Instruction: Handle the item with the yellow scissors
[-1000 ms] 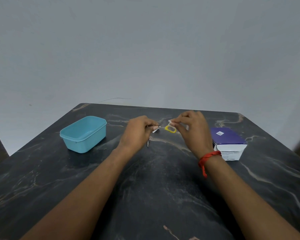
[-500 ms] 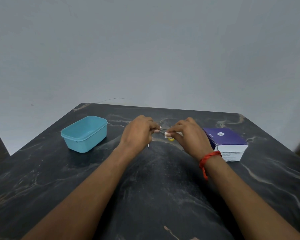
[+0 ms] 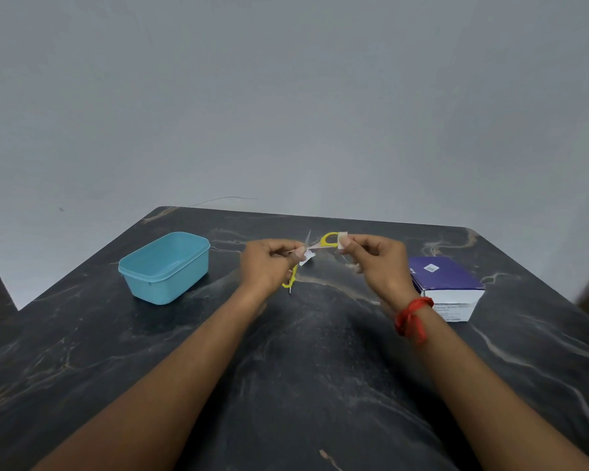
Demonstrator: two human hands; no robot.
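Two hands raised over tabletop (image 3: 320,385) centre, left hand (image 3: 269,263) gripping yellow scissors (image 3: 329,240) and strip (image 3: 308,256), right hand (image 3: 376,263) pinching strip's far end, blue tub (image 3: 165,266) near left edge, purple box (image 3: 446,287) near right edge.

Soft even light, faint shadows; edges warped, maybe slight blur.

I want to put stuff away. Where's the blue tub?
In the head view, the blue tub stands on the dark table's left side, left of the left hand.
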